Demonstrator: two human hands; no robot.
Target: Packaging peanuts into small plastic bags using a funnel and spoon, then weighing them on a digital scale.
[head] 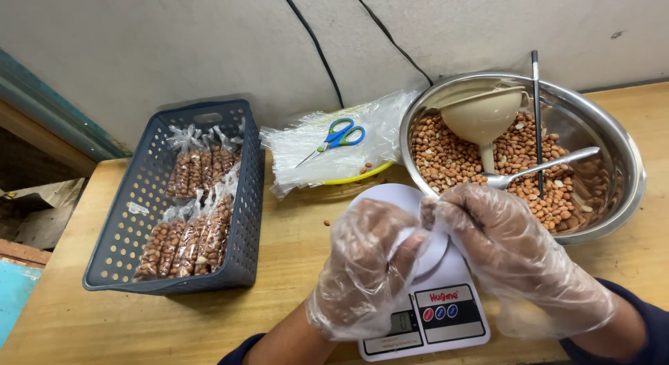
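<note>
Both hands, in loose clear plastic gloves, meet at the lower centre of the frame, above a white scale [446,316]. The left hand [366,267] has its fingers curled in, pinching a small clear bag [426,215] of peanuts. The right hand [509,250] grips the top of the same bag, fingers bent tight around it. The bag sits between the two hands, just over the scale's round plate.

At the upper right a steel bowl [620,149] holds loose peanuts [446,156], a beige funnel [481,114], a spoon [543,166] and a thin dark rod [536,107]. At the upper centre, scissors [338,138] with blue and green handles lie on a stack of clear bags [320,152]. At the left a grey basket [132,225] holds filled packets [191,218] of peanuts. All rest on a wooden table [279,281].
</note>
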